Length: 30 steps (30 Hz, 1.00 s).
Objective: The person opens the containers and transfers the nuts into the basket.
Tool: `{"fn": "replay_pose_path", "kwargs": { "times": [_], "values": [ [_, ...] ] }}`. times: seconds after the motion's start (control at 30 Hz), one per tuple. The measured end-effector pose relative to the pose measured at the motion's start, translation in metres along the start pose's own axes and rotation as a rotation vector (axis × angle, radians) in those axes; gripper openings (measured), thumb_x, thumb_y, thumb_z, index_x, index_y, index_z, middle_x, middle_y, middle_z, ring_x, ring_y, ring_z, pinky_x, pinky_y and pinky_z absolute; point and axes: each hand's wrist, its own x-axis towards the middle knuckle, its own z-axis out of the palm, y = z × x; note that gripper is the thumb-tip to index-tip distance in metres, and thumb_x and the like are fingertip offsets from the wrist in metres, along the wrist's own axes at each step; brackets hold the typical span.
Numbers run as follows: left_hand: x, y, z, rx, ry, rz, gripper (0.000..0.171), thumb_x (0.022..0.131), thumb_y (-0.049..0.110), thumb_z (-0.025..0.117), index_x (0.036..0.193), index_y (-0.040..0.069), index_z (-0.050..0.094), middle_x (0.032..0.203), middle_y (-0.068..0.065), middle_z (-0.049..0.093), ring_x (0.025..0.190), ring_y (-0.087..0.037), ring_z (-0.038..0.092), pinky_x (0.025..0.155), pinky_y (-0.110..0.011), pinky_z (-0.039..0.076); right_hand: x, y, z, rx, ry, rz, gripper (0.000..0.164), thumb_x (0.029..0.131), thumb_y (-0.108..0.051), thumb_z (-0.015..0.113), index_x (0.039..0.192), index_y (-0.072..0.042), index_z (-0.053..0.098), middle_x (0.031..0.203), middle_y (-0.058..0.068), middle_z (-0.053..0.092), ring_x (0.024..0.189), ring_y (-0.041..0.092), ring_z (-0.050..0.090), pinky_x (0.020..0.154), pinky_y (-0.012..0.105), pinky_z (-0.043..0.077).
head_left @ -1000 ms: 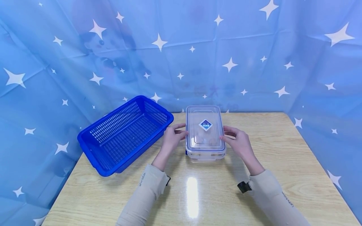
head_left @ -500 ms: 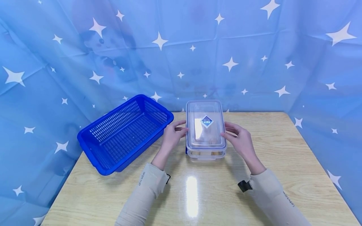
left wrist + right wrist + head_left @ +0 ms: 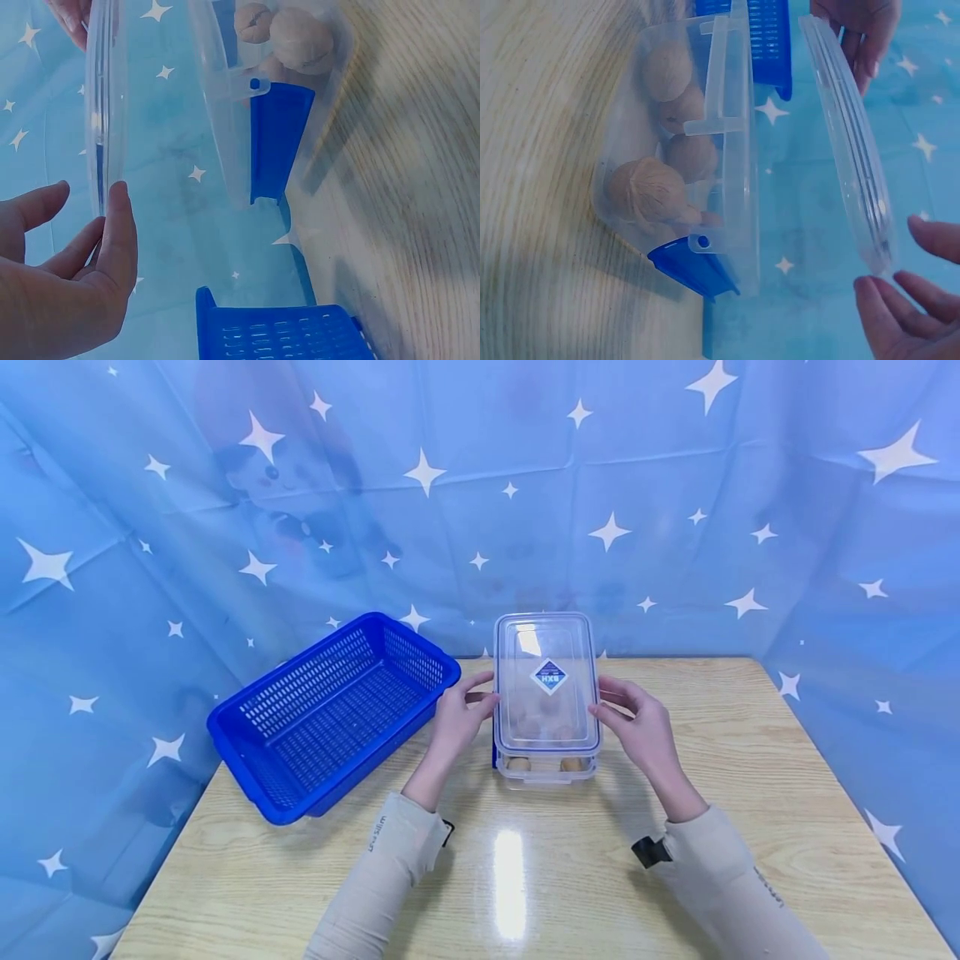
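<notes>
A clear plastic lid (image 3: 547, 718) with a blue seal and a diamond-shaped label is held up off a clear food container (image 3: 546, 778). My left hand (image 3: 456, 714) pinches the lid's left edge, and the right hand (image 3: 643, 727) grips its right edge. Both wrist views show a gap between lid and container. Inside the container lie several round brown walnuts (image 3: 649, 187), also visible in the left wrist view as walnuts (image 3: 300, 39). Blue side latches (image 3: 279, 142) hang unfastened from the container's walls.
To the left on the wooden table (image 3: 750, 760) stands a blue slotted plastic basket (image 3: 330, 727), angled, with nothing seen in it. A blue curtain with white stars (image 3: 675, 485) hangs behind the table.
Both hands have lifted the lid away from the container, its far edge rising in view. Walnuts now show under the near edge. The basket has stayed where it was.
</notes>
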Motion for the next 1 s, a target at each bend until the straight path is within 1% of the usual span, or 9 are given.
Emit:
{"fn": "replay_pose_path", "kwargs": {
  "times": [0.13,0.27,0.4,0.53,0.73,1.0],
  "values": [
    [-0.0008,0.0025,-0.001,-0.004,0.002,0.03,0.039,0.096,0.015,0.066,0.134,0.01,0.062,0.132,-0.013,0.066,0.105,-0.029,0.073,0.086,-0.039,0.061,0.0006,-0.0018,-0.0006,-0.013,0.018,-0.007,0.05,0.097,-0.019,0.066,0.142,-0.003,0.052,0.141,0.019,0.058,0.125,0.034,0.059,0.086,0.002,0.047],
    [-0.0026,0.005,-0.001,0.015,0.02,0.097,0.04,0.096,0.012,0.065,0.136,0.007,0.059,0.139,-0.012,0.062,0.112,-0.03,0.069,0.087,-0.038,0.061,0.001,-0.0021,-0.0007,-0.042,0.033,-0.017,0.052,0.097,-0.021,0.066,0.144,-0.005,0.051,0.14,0.019,0.059,0.121,0.034,0.062,0.083,0.0,0.046],
    [-0.0047,0.007,-0.0009,0.036,0.039,0.15,0.041,0.097,0.011,0.064,0.137,0.005,0.057,0.138,-0.014,0.062,0.113,-0.03,0.068,0.086,-0.035,0.061,0.0008,-0.003,-0.0008,-0.053,0.038,-0.025,0.052,0.097,-0.023,0.066,0.145,-0.007,0.051,0.142,0.017,0.058,0.12,0.034,0.062,0.082,0.0,0.045],
    [-0.0058,0.008,-0.0019,0.02,0.038,0.166,0.041,0.097,0.012,0.064,0.137,0.007,0.057,0.139,-0.012,0.061,0.115,-0.03,0.067,0.088,-0.037,0.061,0.0007,-0.0047,-0.0007,-0.048,0.038,-0.032,0.052,0.097,-0.024,0.066,0.145,-0.007,0.051,0.143,0.017,0.057,0.122,0.033,0.062,0.083,0.0,0.045],
    [-0.005,0.0088,-0.0013,0.023,0.051,0.19,0.042,0.096,0.012,0.065,0.137,0.008,0.058,0.139,-0.011,0.062,0.116,-0.029,0.067,0.09,-0.042,0.059,0.0003,-0.0084,-0.001,-0.027,0.042,-0.029,0.051,0.098,-0.023,0.065,0.144,-0.006,0.051,0.144,0.016,0.057,0.123,0.035,0.06,0.084,0.0,0.046],
    [-0.0048,0.0066,0.0009,0.001,0.061,0.224,0.043,0.096,0.008,0.064,0.138,0.007,0.056,0.141,-0.012,0.06,0.118,-0.03,0.066,0.091,-0.043,0.059,-0.0002,-0.0094,-0.0007,-0.001,0.038,-0.03,0.053,0.099,-0.023,0.064,0.146,-0.005,0.049,0.147,0.016,0.054,0.125,0.035,0.059,0.086,0.001,0.046]
  ]
}}
